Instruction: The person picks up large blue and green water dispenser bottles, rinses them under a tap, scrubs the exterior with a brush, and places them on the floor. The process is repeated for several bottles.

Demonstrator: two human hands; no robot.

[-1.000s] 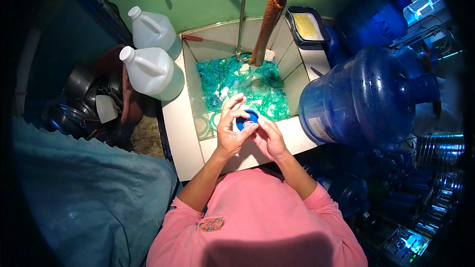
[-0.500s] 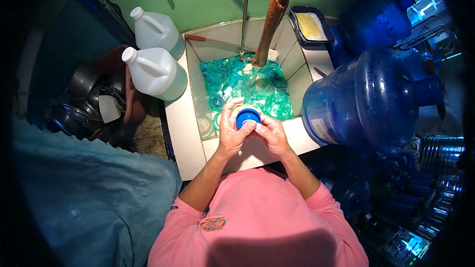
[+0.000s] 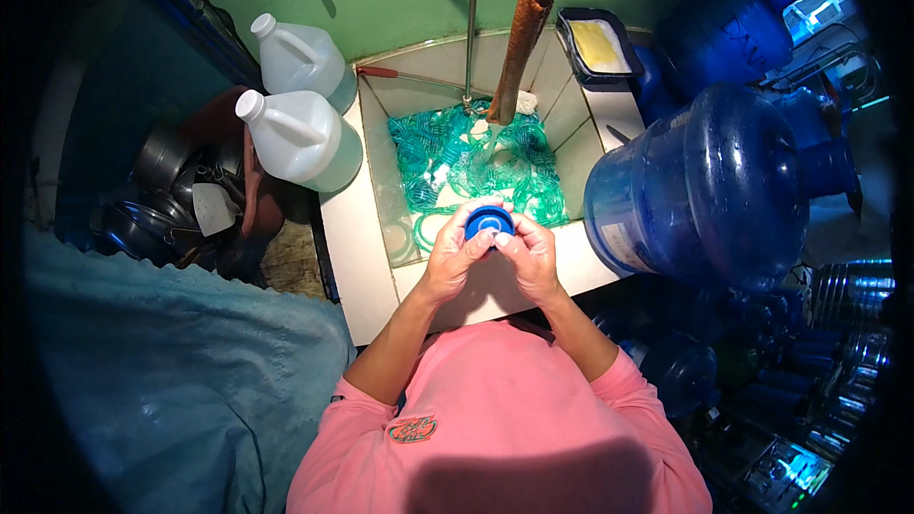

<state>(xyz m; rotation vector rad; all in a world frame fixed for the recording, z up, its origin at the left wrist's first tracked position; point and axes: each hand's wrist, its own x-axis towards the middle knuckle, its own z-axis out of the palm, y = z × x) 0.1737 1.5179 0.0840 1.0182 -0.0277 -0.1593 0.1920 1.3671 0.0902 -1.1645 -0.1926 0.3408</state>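
A small round blue cap (image 3: 490,221) is held between both of my hands over the front edge of a white tiled basin (image 3: 367,266). My left hand (image 3: 452,252) grips its left side, fingers curled around it. My right hand (image 3: 530,252) closes on its right side, thumb near the top. Inside the basin lie several green plastic rings (image 3: 428,157) in shallow water. A rusty brown pipe (image 3: 524,24) and a thin metal pipe (image 3: 472,19) come down into the basin from above.
Two white plastic jugs (image 3: 300,133) stand at the basin's left rim. A large blue water bottle (image 3: 709,186) lies on its side at the right, more blue bottles behind and below it. A black tray with a yellow sponge (image 3: 598,43) rests on the far right corner. Blue cloth (image 3: 162,371) covers the left.
Both hands have kept hold of the blue cap and turned it slightly; it now sits a little higher between the fingertips, with its top more visible.
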